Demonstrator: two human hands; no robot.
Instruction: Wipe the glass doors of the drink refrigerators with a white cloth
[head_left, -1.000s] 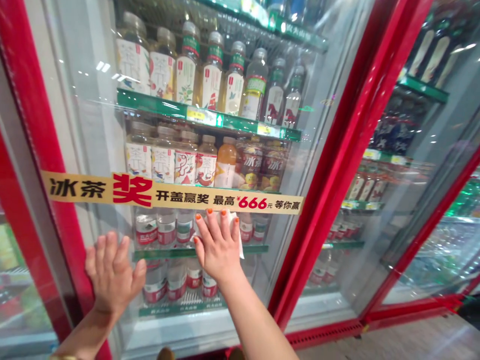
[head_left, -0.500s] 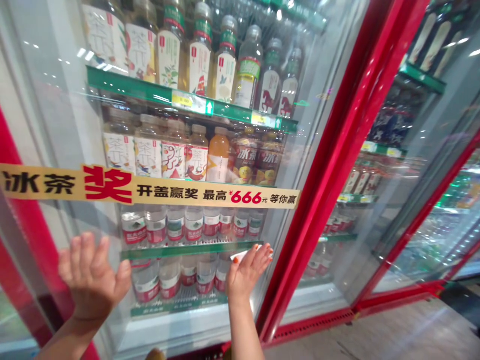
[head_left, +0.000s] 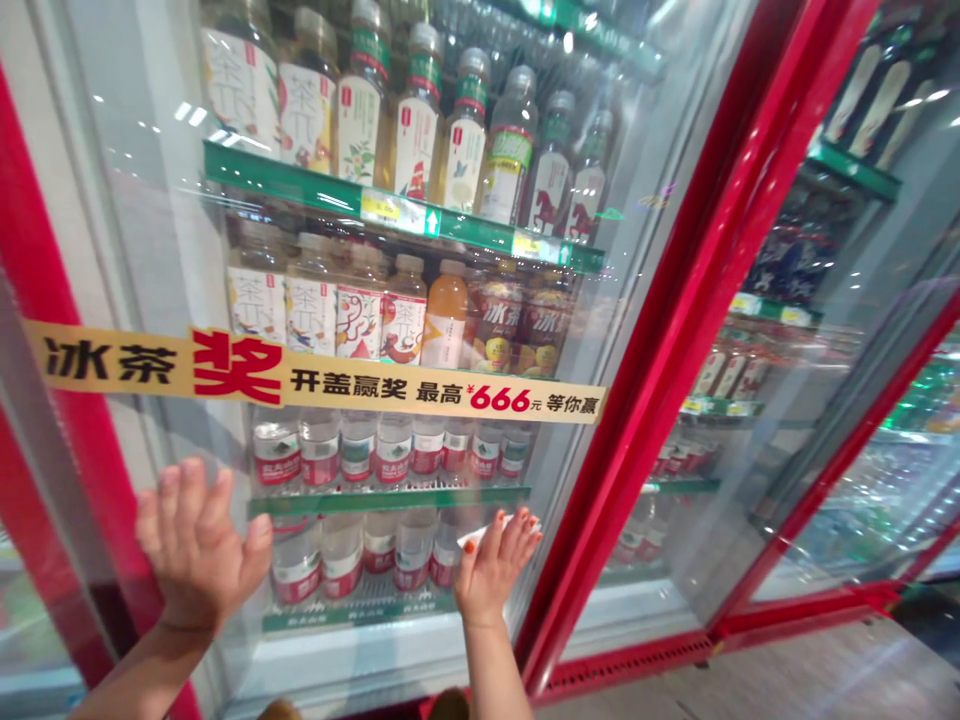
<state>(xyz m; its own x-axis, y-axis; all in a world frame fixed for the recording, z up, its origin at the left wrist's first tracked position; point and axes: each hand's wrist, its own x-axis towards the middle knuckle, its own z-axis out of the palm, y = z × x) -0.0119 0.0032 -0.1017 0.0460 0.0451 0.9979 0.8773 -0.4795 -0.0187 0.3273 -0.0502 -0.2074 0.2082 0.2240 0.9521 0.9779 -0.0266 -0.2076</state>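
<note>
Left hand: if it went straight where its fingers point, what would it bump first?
Probably the yellow banner across the glass door, just above the fingertips of the left hand. The hand is very near the glass, though, and the picture can't show how near, so it might touch glass first.

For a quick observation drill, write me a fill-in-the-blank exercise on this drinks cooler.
A white piece of paper or cloth shows at the fingertips of the right hand, whose nails are painted ____.
The banner across the glass door offers a top prize of ¥____.
The bottle of orange drink stands on the shelf directly ____ the banner.
The door frame is painted ____.

Missing words: orange; 666; above; red.
</note>
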